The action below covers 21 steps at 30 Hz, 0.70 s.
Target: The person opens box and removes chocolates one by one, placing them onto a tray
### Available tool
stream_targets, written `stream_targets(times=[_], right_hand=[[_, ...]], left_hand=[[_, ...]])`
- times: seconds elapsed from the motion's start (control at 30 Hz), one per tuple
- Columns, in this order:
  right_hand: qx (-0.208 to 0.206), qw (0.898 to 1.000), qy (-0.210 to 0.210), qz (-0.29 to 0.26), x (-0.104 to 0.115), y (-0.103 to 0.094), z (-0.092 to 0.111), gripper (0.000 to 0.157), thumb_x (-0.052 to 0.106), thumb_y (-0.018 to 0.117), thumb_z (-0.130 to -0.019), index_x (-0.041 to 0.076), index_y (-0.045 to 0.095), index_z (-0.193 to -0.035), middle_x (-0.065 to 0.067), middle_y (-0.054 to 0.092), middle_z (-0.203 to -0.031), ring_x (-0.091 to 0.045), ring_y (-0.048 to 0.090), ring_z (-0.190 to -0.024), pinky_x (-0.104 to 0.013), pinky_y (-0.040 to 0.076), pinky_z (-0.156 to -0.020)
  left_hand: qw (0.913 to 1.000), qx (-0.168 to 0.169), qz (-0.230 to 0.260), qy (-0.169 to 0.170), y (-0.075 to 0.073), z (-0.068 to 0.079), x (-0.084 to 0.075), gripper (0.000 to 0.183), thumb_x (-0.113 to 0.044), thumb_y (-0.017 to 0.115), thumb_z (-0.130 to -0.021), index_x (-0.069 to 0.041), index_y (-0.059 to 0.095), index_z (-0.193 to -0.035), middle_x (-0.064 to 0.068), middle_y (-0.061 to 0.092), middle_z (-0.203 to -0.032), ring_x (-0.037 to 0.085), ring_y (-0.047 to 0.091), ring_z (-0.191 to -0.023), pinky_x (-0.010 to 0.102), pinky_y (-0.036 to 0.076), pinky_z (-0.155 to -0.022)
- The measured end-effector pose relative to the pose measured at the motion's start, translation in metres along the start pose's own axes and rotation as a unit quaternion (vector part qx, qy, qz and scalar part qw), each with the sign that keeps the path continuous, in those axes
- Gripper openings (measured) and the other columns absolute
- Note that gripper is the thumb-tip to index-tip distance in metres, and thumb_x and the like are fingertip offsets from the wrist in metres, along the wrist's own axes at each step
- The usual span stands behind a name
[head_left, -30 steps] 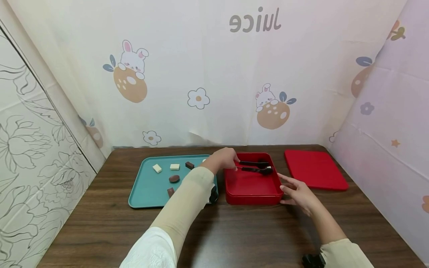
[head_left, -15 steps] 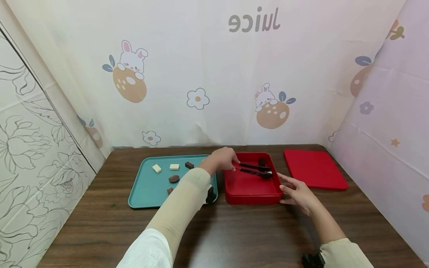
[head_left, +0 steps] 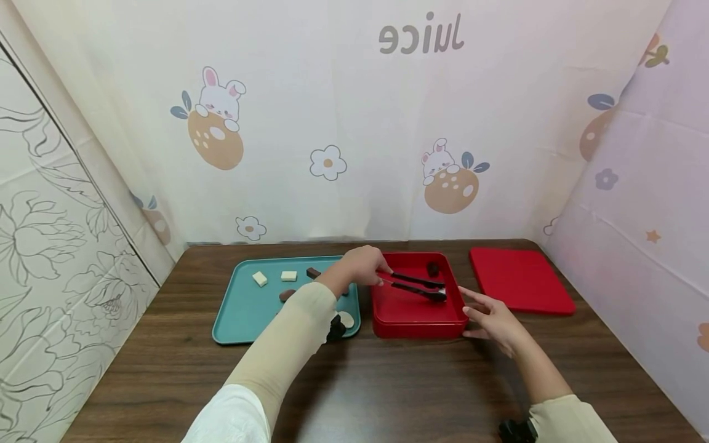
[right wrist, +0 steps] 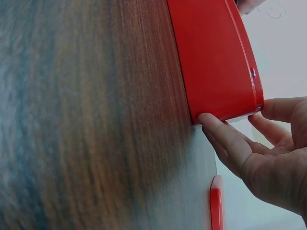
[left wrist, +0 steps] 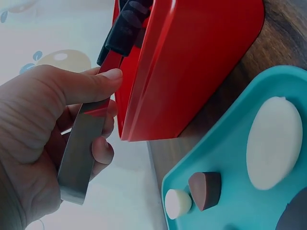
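Note:
Metal tongs (head_left: 412,289) with black ends reach over the red box (head_left: 418,315), gripped at the metal part by my left hand (head_left: 360,264). Their tips point right, spread slightly, low inside the box; a small pale spot shows at the lower tip. The left wrist view shows thumb and fingers wrapped around the metal handle (left wrist: 84,153). A dark chocolate piece (head_left: 432,269) lies near the box's back right corner. My right hand (head_left: 495,320) touches the box's right side with extended fingertips. In the right wrist view its fingers (right wrist: 230,139) meet the box's corner.
Left of the box, a teal tray (head_left: 235,323) carries several white and brown chocolates, including a white square (head_left: 288,275) and a white round (head_left: 346,319); my left forearm hides part of it. A flat red lid (head_left: 523,281) lies right of the box.
My left hand has shifted slightly left and the tongs have come forward, away from the dark piece, which now shows fully. The right hand and box stay put.

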State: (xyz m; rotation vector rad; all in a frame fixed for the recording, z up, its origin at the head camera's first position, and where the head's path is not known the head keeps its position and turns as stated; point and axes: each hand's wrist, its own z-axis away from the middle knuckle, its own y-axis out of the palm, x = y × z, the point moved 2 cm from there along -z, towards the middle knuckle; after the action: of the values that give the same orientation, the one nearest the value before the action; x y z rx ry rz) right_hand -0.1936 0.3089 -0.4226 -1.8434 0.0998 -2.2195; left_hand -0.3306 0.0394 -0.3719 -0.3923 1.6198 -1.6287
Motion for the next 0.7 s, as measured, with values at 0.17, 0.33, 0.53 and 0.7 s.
stream_targets(times=[0.17,0.33,0.53,0.7], right_hand=[[-0.002,1.0,-0.001,0.0,0.001,0.001,0.0,0.06,0.009,0.05,-0.102,0.005,0.022,-0.155,-0.037,0.031,-0.144,-0.05,0.038,-0.13,-0.048,0.054,-0.082],[-0.004,1.0,0.001,0.0,0.001,0.001,0.0,0.06,0.009,0.05,-0.102,0.005,0.022,-0.155,-0.037,0.031,-0.144,-0.049,0.039,-0.13,-0.048,0.054,-0.082],[-0.006,1.0,0.006,0.001,0.001,0.002,0.0,0.061,0.009,0.051,-0.102,0.006,0.022,-0.155,-0.037,0.03,-0.144,-0.049,0.039,-0.13,-0.048,0.054,-0.082],[-0.009,1.0,0.012,0.002,0.0,0.001,0.0,0.061,0.008,0.051,-0.102,0.006,0.022,-0.155,-0.037,0.031,-0.144,-0.049,0.04,-0.129,-0.049,0.054,-0.082]], left_hand=[[0.9999,-0.007,0.011,0.001,-0.004,0.007,0.002,0.034,-0.021,0.077,-0.085,-0.021,0.074,-0.118,-0.006,0.071,-0.104,0.01,0.057,-0.09,0.024,0.049,-0.069],[0.9998,-0.01,0.015,0.006,-0.007,0.016,0.005,0.035,-0.02,0.076,-0.086,-0.021,0.073,-0.12,-0.002,0.07,-0.11,0.01,0.056,-0.09,0.024,0.049,-0.069],[0.9992,-0.026,0.018,0.024,-0.01,0.027,0.011,0.035,-0.02,0.075,-0.086,-0.02,0.072,-0.121,-0.003,0.068,-0.101,0.011,0.055,-0.084,0.025,0.048,-0.065],[0.9987,-0.036,0.024,0.028,-0.012,0.039,0.015,0.035,-0.019,0.075,-0.086,-0.017,0.072,-0.121,0.002,0.064,-0.097,0.012,0.053,-0.082,0.025,0.047,-0.064]])
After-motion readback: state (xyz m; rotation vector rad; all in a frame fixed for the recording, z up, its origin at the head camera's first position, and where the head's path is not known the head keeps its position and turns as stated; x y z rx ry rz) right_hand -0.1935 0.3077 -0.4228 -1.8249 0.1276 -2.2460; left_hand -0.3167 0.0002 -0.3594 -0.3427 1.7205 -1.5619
